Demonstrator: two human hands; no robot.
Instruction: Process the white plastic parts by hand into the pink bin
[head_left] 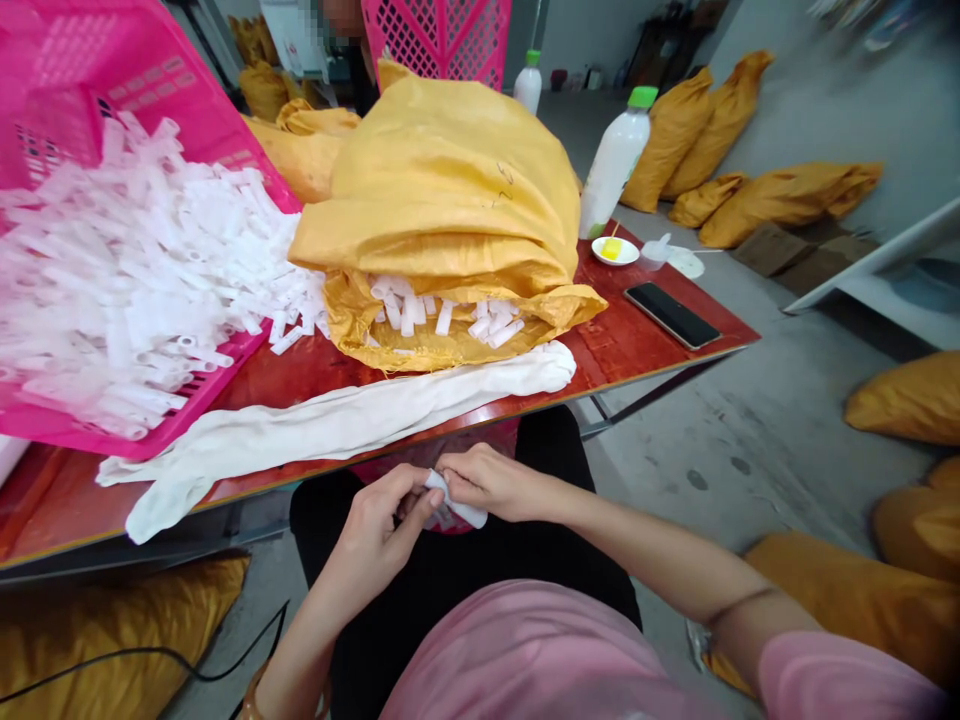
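Observation:
My left hand [379, 525] and my right hand [487, 482] meet over my lap, both pinching a small white plastic piece [454, 500] between the fingers. Its exact shape is partly hidden by my fingers. Beyond them, a white cloth [315, 430] lies along the near edge of the red table [300, 385]. A tilted pink lattice basket [202, 120] spills a heap of white plastic tubes [157, 280]. A yellow woven sack [442, 180] lies open, with more white pieces [442, 318] in its mouth.
A black phone [672, 315], a small dish with a yellow item, and a white green-capped bottle [615, 160] stand on the table's right. Filled yellow sacks [780, 205] lie along the wall and on the floor. A black cable crosses the floor at lower left. A person stands behind the pink crate.

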